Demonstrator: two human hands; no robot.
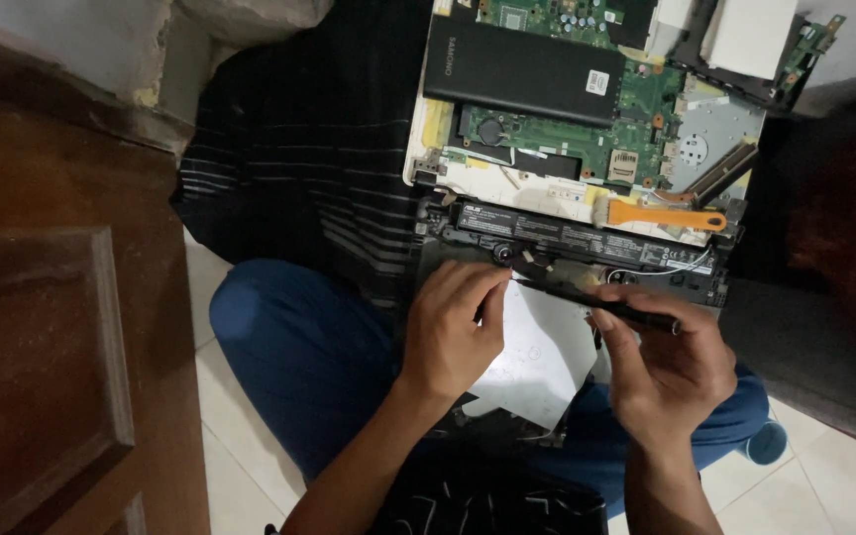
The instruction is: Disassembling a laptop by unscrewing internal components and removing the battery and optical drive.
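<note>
left hand (453, 332) fingers curled, pressing on white sheet (537, 362) w/ black laptop (587, 260) under it. right hand (671, 372) pinching black screwdriver (606, 305). orange brush (661, 214) nearby.

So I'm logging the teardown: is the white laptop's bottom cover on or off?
Off: the white laptop shows its bare green circuit board and black battery.

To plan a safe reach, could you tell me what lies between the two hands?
In the head view, a white paper sheet lies between the left hand and the right hand.
</note>
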